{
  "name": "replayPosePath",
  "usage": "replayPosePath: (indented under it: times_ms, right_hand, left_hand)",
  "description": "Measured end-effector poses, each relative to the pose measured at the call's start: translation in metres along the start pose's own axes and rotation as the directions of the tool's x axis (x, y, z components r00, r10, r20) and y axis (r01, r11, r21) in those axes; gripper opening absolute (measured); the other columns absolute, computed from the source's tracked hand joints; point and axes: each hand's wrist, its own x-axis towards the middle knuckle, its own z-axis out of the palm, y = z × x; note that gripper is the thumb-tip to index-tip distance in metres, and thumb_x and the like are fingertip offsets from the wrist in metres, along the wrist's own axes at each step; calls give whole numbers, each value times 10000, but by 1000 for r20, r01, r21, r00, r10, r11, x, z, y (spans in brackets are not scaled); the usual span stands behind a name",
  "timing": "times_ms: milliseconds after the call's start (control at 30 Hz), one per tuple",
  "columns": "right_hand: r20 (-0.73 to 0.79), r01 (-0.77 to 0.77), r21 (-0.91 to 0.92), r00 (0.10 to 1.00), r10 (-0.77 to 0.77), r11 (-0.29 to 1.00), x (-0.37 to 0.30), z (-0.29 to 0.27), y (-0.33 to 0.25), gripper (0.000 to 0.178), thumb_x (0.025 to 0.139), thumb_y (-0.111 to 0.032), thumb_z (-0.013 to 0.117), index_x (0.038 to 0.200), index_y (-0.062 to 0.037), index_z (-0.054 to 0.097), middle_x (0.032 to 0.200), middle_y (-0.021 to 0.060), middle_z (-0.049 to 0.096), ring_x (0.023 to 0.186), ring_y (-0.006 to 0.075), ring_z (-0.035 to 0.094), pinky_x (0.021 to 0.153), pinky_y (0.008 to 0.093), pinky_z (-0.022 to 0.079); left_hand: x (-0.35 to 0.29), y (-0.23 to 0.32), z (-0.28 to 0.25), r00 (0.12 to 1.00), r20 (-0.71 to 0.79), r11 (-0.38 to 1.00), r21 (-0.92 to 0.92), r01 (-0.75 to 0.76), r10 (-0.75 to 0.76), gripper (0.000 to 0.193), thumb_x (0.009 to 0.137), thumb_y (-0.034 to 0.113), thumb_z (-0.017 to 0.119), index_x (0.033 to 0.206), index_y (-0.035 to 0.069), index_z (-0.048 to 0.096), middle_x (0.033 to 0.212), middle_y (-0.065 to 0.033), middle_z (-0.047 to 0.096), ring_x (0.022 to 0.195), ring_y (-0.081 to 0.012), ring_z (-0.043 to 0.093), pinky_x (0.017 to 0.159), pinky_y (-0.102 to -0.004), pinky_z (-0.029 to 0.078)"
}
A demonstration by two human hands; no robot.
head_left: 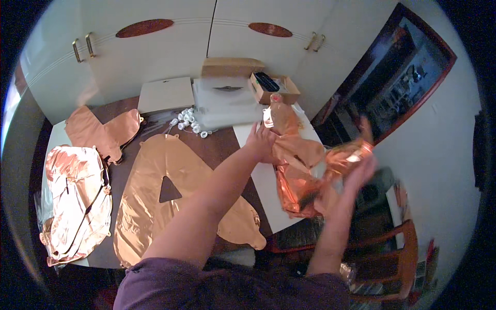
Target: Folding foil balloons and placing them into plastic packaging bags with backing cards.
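Observation:
A flat copper-coloured foil balloon (297, 147) lies at the right side of the table, its outline creased and partly folded. My left hand (262, 143) is closed on its left edge; the thumb side is partly hidden. Blurred by motion, my right hand (360, 173) grips a shiny raised part of the foil at the right, past the table's edge. A large letter-A foil balloon (147, 181) lies flat under my left forearm. Farther left are a shiny crumpled foil balloon (77, 201) and a matte copper foil balloon (98, 129).
Small white ribbon rolls (188, 121) sit in a cluster behind the letter A. At the back stand a pale flat box (166, 94), a clear plastic sheet (225, 106) and an open cardboard box (289, 95). A wooden chair (408, 253) stands at the lower right.

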Motion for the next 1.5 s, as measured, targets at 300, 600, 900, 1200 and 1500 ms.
replayPosePath:
  times_ms: [300, 600, 900, 1200, 1500]
  right_hand:
    - [-210, 103, -257, 965, -159, 961, 140, -260, -49, 267, 963, -259, 522, 1073, -27, 598, 1068, 98, 619, 956, 213, 578, 857, 339, 488]
    - [453, -195, 415, 891, -17, 889, -10, -16, -189, 114, 965, -210, 537, 920, -105, 548, 795, -2, 559, 709, 80, 524, 667, 261, 484]
    - [766, 134, 267, 571, -295, 954, -269, 217, -267, 176, 923, -191, 559, 845, -35, 581, 741, 175, 631, 720, 351, 646, 612, 428, 495]
    - [896, 440, 105, 347, -277, 892, -354, 256, -242, 245, 875, -262, 560, 890, -44, 672, 998, 154, 614, 1040, 361, 539, 931, 506, 398]
    - [874, 493, 388, 70, -480, 779, -316, 218, -209, 359, 907, -289, 564, 1194, -78, 613, 1290, 182, 520, 1243, 371, 440, 1076, 521, 302]
  left_hand:
    - [7, 9, 3, 1000, -14, 1000, 2, -22, 22, 1135, 672, 825, 540, 1467, 45, 324, 1528, -207, 286, 1452, -365, 181, 1166, -560, 37]
    - [-119, -24, -9, 858, -513, 958, -240, -157, 12, 595, 809, 392, 649, 1287, 61, 528, 1400, -184, 442, 1351, -365, 360, 1139, -555, 204]
    - [-427, -132, -10, 912, -354, 963, -240, 125, -206, 540, 784, 308, 698, 1224, 34, 548, 1336, -193, 495, 1292, -394, 424, 1106, -529, 281]
    - [-465, -124, 5, 914, -338, 965, -205, 163, -226, 628, 802, 387, 673, 1290, 26, 510, 1343, -194, 494, 1291, -384, 436, 1083, -541, 308]
    - [-425, -191, -17, 827, -502, 957, -255, 137, -252, 299, 770, 240, 690, 993, 48, 635, 1028, -144, 607, 1004, -335, 571, 905, -460, 442]
